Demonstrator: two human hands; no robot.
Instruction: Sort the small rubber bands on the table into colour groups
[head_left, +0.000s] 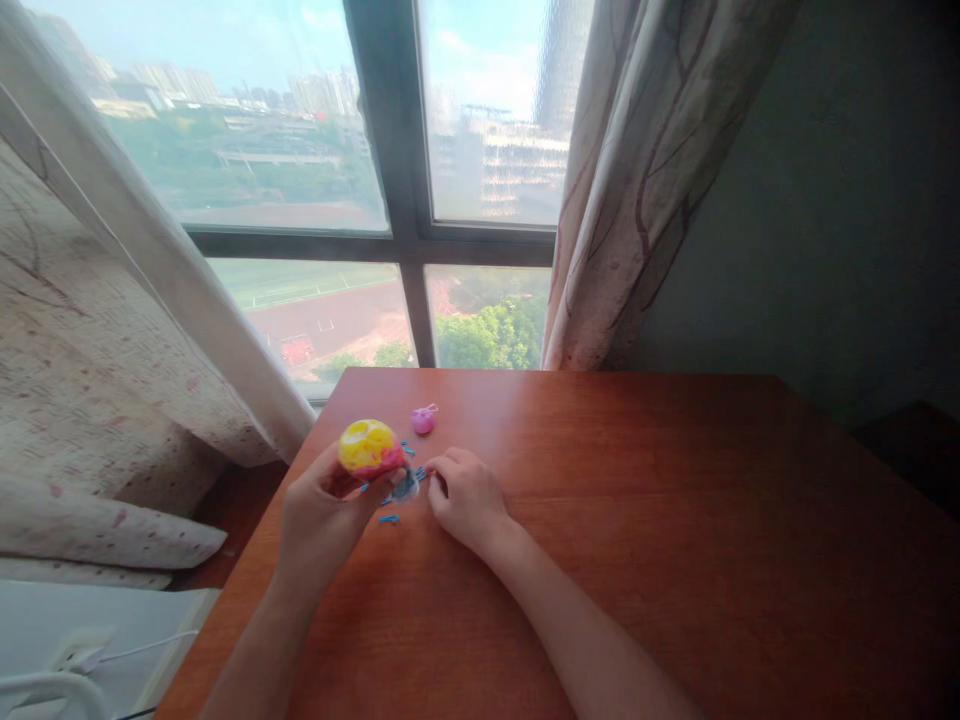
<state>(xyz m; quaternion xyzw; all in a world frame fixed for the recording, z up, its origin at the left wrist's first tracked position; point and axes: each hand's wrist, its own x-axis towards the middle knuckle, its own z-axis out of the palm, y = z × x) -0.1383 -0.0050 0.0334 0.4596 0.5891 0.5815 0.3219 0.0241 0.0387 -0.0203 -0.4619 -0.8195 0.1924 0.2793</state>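
My left hand is closed round a yellow and pink ball-shaped toy, held just above the wooden table. My right hand rests on the table beside it, fingers curled in a pinch on small blue pieces. A clear bit of wrapper with blue parts lies between the hands. One loose blue piece lies nearer to me. A small pink round piece with a loop sits farther back, apart from both hands.
The table stands against a window with curtains on both sides. A cushion and a white object with a cable lie off the table's left edge. A dark wall is at the right.
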